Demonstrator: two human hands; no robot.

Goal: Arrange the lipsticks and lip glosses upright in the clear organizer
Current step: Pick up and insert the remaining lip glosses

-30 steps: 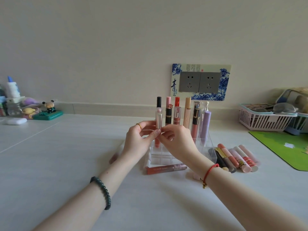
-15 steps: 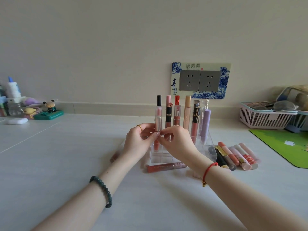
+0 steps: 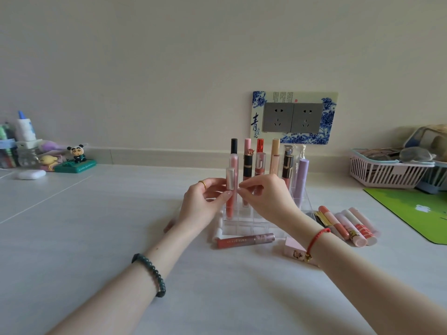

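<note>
Coral lip gloss tube with a silver cap (image 3: pixel 229 206) stands upright in a left-side slot of the clear acrylic organizer (image 3: pixel 246 228), between both hands' fingertips. The left hand (image 3: pixel 204 206) and right hand (image 3: pixel 268 199) pinch it near the cap. Just beyond the right hand, a clear-capped pink gloss (image 3: pixel 260 164) bears a large "t". Lettering on the copper gloss tube lying flat (image 3: pixel 244 240) between the wrists is too small to read. The blue-and-white socket plate (image 3: pixel 256 122) beyond reads 青.

A silver-capped coral gloss (image 3: pixel 230 189) stands at the clear organizer's (image 3: pixel 244 228) left end beside upright tubes (image 3: pixel 275 160), loose tubes (image 3: pixel 348 224) lying flat alongside.
</note>
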